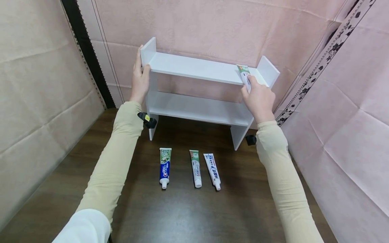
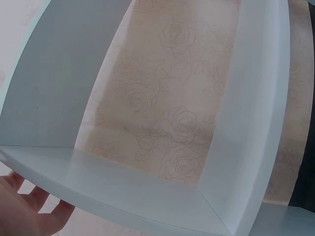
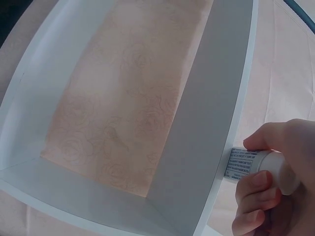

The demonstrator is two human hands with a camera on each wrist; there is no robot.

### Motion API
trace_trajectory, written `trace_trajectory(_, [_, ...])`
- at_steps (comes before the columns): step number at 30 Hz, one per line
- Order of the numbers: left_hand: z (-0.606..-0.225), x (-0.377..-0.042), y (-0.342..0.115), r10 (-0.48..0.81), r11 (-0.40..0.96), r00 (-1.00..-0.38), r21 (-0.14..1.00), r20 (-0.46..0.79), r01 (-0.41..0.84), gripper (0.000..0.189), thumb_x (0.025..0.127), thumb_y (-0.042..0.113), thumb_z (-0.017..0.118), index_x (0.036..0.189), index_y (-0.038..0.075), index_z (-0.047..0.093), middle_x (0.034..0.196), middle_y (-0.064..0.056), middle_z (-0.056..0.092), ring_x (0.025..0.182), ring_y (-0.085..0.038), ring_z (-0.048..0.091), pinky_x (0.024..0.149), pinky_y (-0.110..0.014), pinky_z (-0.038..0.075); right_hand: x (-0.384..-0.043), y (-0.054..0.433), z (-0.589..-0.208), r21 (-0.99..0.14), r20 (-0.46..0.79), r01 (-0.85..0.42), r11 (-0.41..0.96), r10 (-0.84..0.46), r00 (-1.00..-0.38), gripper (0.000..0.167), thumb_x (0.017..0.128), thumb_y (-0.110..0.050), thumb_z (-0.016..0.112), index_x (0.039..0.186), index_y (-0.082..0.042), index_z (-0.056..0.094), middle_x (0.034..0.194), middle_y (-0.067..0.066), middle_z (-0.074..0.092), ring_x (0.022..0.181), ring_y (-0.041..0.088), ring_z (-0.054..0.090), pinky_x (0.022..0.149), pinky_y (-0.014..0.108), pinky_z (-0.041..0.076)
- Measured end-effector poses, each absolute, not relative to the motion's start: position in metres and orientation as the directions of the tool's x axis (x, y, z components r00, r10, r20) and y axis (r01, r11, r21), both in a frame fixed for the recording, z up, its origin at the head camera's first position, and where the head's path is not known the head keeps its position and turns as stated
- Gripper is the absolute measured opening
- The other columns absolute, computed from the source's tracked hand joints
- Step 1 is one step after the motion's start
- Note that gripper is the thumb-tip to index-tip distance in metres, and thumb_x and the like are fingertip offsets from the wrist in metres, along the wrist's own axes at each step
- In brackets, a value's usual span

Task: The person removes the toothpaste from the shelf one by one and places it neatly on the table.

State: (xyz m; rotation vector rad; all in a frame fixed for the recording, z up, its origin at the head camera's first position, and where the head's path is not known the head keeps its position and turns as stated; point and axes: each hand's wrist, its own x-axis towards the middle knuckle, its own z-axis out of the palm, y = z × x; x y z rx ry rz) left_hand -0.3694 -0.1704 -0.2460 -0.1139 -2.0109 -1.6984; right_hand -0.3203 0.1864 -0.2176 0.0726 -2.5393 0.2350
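A white two-tier shelf (image 1: 194, 69) stands at the back of the table. My left hand (image 1: 140, 81) grips the upright edge of its left side panel, and in the left wrist view the fingers (image 2: 56, 216) reach behind that panel. At the right end of the top board, my right hand (image 1: 259, 98) holds a green and white toothpaste tube (image 1: 244, 71) by its cap end. The tube's flat end lies over the board. In the right wrist view the thumb and curled fingers pinch around the tube's white cap (image 3: 283, 172).
On the brown table (image 1: 182, 216) before the shelf lie a blue and green toothpaste tube (image 1: 165, 165), a green and white one (image 1: 196, 168) and a white and blue one (image 1: 212, 170). Pink cloth (image 1: 212, 27) hangs behind, with cloth walls on both sides.
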Motion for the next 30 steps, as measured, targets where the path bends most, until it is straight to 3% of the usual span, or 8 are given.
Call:
trace_trajectory(17, [-0.254, -0.386, -0.173, -0.255, 0.221, -0.855, 0.888, 0.451, 0.402, 0.062, 0.100, 0.020, 0.036, 0.152, 0.047, 0.016, 0.156, 0.000, 0.029, 0.124, -0.009, 0.037, 0.102, -0.030, 0.035, -0.313, 0.189, -0.226, -0.157, 0.609, -0.133, 0.978, -0.010, -0.793, 0.048, 0.095, -0.027, 0.044, 0.140, -0.011, 0.050, 0.088, 0.027, 0.070, 0.057, 0.034, 0.055, 0.047, 0.037, 0.033])
trace_trajectory(24, [-0.244, -0.366, -0.166, -0.247, 0.202, -0.859, 0.891, 0.448, 0.407, 0.062, 0.099, 0.016, 0.034, 0.154, 0.040, 0.016, 0.158, 0.001, 0.025, 0.125, -0.009, 0.036, 0.104, -0.029, 0.033, -0.309, 0.190, -0.229, -0.169, 0.610, -0.133, 0.977, -0.003, -0.793, 0.049, 0.095, -0.029, 0.044, 0.142, -0.013, 0.048, 0.085, 0.028, 0.069, 0.057, 0.036, 0.055, 0.047, 0.038, 0.033])
trace_trajectory(30, [-0.243, -0.363, -0.166, -0.246, 0.203, -0.864, 0.895, 0.439, 0.397, 0.062, 0.100, 0.018, 0.034, 0.154, 0.040, 0.015, 0.160, 0.006, 0.022, 0.128, -0.008, 0.034, 0.107, -0.029, 0.031, -0.301, 0.191, -0.236, -0.193, 0.618, -0.131, 0.972, 0.017, -0.786, 0.050, 0.096, -0.030, 0.044, 0.144, -0.017, 0.046, 0.083, 0.028, 0.068, 0.054, 0.034, 0.053, 0.045, 0.035, 0.030])
